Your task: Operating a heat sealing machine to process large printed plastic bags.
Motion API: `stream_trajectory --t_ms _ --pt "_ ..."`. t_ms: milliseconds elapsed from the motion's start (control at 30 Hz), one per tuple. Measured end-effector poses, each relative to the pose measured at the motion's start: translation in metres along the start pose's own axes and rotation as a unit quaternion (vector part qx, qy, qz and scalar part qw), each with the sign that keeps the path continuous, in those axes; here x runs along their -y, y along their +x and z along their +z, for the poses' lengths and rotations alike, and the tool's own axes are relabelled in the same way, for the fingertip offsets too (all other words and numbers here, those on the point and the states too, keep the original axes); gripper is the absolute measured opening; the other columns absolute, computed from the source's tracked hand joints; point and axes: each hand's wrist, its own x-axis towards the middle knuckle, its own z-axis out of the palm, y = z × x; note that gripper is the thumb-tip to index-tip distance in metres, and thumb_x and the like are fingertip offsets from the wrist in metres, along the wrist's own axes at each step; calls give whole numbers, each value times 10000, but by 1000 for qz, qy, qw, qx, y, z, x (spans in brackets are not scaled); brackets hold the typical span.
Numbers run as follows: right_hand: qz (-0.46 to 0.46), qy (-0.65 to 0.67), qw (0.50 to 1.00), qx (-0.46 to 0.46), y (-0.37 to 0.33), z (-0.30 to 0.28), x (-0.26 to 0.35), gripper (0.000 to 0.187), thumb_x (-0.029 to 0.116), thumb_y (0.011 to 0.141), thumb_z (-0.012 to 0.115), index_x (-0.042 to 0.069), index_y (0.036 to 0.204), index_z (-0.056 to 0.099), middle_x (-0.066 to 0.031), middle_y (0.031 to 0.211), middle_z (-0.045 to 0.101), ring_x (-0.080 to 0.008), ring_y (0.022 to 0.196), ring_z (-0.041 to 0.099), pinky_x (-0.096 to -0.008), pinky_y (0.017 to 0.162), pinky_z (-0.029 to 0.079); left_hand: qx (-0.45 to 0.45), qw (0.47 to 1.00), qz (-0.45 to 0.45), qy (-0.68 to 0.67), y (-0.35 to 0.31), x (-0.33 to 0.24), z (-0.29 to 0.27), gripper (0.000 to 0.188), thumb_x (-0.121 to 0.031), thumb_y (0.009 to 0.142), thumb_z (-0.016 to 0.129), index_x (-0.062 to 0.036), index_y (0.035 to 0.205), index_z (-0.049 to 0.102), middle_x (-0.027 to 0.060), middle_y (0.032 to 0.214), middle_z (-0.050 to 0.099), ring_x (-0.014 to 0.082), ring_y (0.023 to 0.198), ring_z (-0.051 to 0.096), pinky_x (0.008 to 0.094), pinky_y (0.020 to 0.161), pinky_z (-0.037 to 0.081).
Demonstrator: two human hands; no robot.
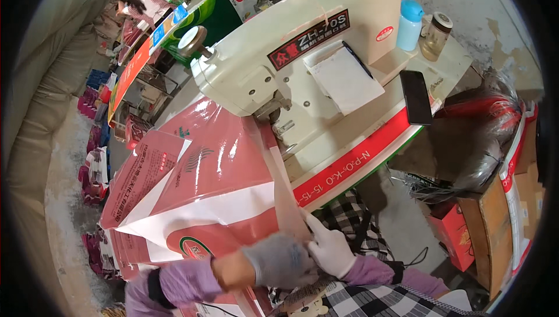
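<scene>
A large red-and-white printed plastic sack [224,162] lies spread over the machine bed, its right edge running up under the head of a cream industrial sewing machine [239,43]. My right hand [331,248], in a white glove, is closed at the sack's near right edge, the fingertips against the material. Close beside it, my left hand [280,260], in a grey glove, reaches across the lower part of the sack. Motion smears its fingers, and what they grip is hidden. The needle area is partly covered by the machine head.
Beside the machine lie a white notepad with a pen [345,81] and a black phone [415,97]. A blue bottle [410,28] and a lidded jar [435,37] stand behind. Cardboard boxes [489,229] crowd the right. Another person [148,5] works far left.
</scene>
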Motion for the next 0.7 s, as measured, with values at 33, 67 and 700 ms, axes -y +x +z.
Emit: stream_trajectory --t_ms 33,67,700 --pt "-4 1 1000 5 -3 7 -5 679 110 804 532 151 1460 362 -201 668 612 -391 593 614 -492 566 486 -56 996 65 8 -2 11 -9 356 -383 882 565 -51 994 623 125 803 654 288 861 666 420 800 523" --pt "-48 -13 999 -13 -3 14 -11 667 120 809 542 162 1454 377 -203 662 607 -390 593 614 -486 558 482 -60 997 50 10 -10 19 -33 356 -383 882 565 -51 994 623 125 803 654 288 861 666 420 800 523" --pt "-12 -259 966 -18 189 17 -20 642 178 892 436 110 1501 242 -271 899 672 -403 839 669 -466 733 531 -166 950 -44 262 -68 12 -52 196 -349 814 624 -167 861 677 5 544 536 222 512 572 332 544 455"
